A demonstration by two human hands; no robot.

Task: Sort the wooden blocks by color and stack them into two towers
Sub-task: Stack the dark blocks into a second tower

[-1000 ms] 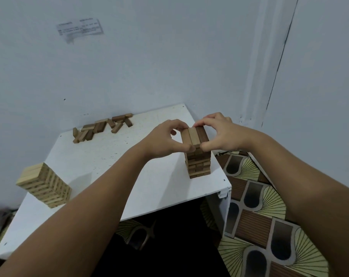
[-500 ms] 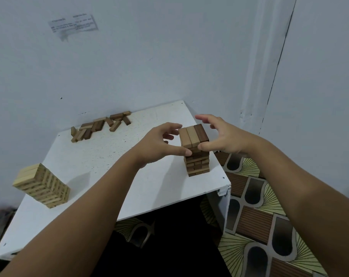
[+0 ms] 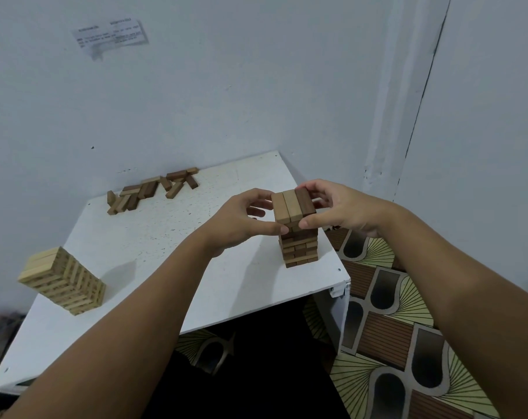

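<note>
both hands on the dark block tower (image 3: pixel 299 237) at the white table's (image 3: pixel 166 237) right corner | left hand (image 3: pixel 241 219) and right hand (image 3: pixel 341 207) pinch its top layer (image 3: pixel 293 205) | light tower (image 3: pixel 64 281) far left | loose blocks (image 3: pixel 153 189) by wall | wall note (image 3: pixel 111 36) too blurry to read

One head-worn wide-angle view looks forward and down, near the white table (image 3: pixel 141 237).

Dim, soft light; wide-angle edge distortion

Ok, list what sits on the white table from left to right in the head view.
light block tower → loose pile of brown blocks → left hand → brown block tower → right hand
</note>
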